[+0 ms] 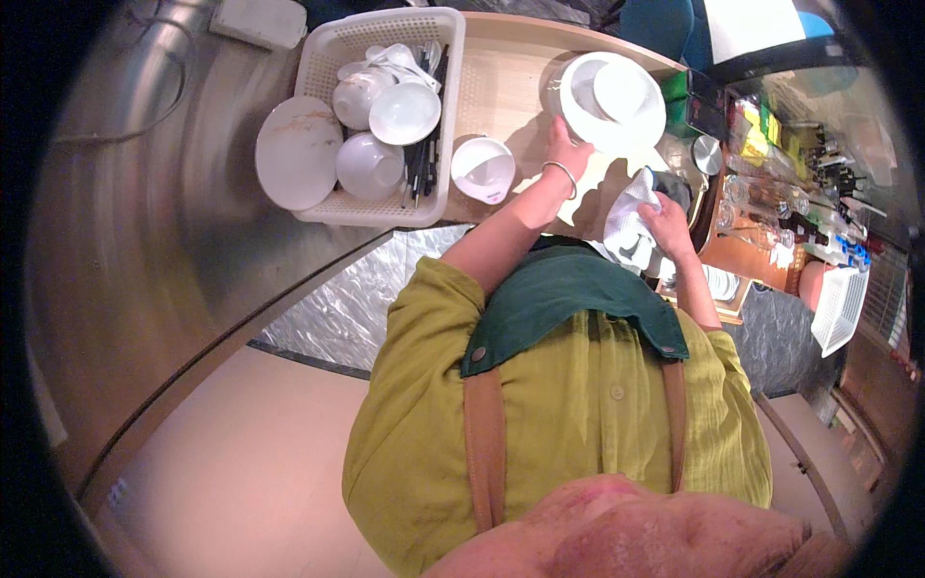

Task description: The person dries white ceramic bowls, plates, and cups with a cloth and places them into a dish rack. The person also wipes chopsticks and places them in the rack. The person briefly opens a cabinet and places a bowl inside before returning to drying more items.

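Note:
My left hand (567, 153), with a bangle at its wrist, is at the near-left rim of a stack of white dishes (650, 108). A small round white dish (620, 92) sits on top of the stack. The fingertips touch the rim but are partly hidden, so whether they grip it is unclear. In my right hand (666, 222) is a bunched white cloth (630, 222), which hangs down before my green apron (578, 282). To the left of my left hand, a white bowl with a pointed lip (483, 170) stands on the pale wooden tabletop (498, 79).
A white plastic basket (449, 94) holds bowls (371, 166), spoons (396, 61) and dark chopsticks (423, 170); a large white plate (298, 153) leans at its left. Left lies a metal counter (195, 188). Glass jars (759, 191) and a white crate (840, 307) are at right.

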Demonstrator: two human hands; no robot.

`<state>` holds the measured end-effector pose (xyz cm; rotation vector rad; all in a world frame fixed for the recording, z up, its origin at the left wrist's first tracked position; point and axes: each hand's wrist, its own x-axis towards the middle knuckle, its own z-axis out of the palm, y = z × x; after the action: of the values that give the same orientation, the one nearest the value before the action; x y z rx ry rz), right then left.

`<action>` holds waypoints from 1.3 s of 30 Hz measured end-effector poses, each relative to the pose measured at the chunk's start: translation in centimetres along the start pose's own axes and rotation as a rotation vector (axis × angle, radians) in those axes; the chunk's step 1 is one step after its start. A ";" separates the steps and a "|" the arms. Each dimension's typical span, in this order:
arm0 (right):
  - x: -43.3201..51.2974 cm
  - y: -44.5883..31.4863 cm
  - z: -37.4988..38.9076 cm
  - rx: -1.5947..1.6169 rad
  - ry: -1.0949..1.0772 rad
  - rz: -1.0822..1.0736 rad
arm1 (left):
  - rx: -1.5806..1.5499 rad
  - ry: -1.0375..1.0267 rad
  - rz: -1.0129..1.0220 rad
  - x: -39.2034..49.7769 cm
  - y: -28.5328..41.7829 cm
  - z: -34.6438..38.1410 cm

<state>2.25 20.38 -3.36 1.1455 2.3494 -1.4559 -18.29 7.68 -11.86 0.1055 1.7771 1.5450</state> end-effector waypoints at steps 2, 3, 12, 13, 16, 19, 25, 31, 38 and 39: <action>0.6 -0.5 0.3 -0.002 -0.013 0.009 | 0.048 -0.049 0.039 -0.6 0.1 0.1; 0.7 -0.8 0.5 -0.004 -0.018 0.018 | 0.103 -0.043 0.028 -0.9 0.2 0.4; 2.0 -0.1 1.4 -0.125 -0.064 0.047 | 0.427 -0.105 -0.090 -2.0 2.4 2.5; 2.1 -0.1 1.3 -0.124 -0.063 0.035 | 0.441 -0.098 -0.096 -1.9 2.4 2.6; 1.1 -2.8 1.6 -0.224 -0.050 -0.004 | 0.359 -0.116 -0.077 -1.6 1.7 2.5; 1.6 -2.9 2.0 -0.143 -0.101 0.016 | 0.229 -0.156 -0.061 -1.6 1.7 1.6; 2.7 -3.3 3.5 -0.049 -0.173 -0.005 | 0.173 -0.214 0.108 -3.4 4.4 -4.9; 1.6 -6.1 4.5 0.054 -0.137 -0.032 | 0.552 0.492 0.578 -5.8 9.4 -22.8; 1.0 -11.0 5.9 0.369 -0.223 -0.129 | 1.024 0.419 -0.066 -2.3 10.3 -34.2; 0.6 -11.6 6.0 0.400 -0.208 -0.133 | 1.111 0.399 -0.088 -1.6 10.1 -34.2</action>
<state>-7.52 13.05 1.40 0.8686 2.0843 -2.0503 -41.22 -18.32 -3.08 0.2582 2.7233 0.3650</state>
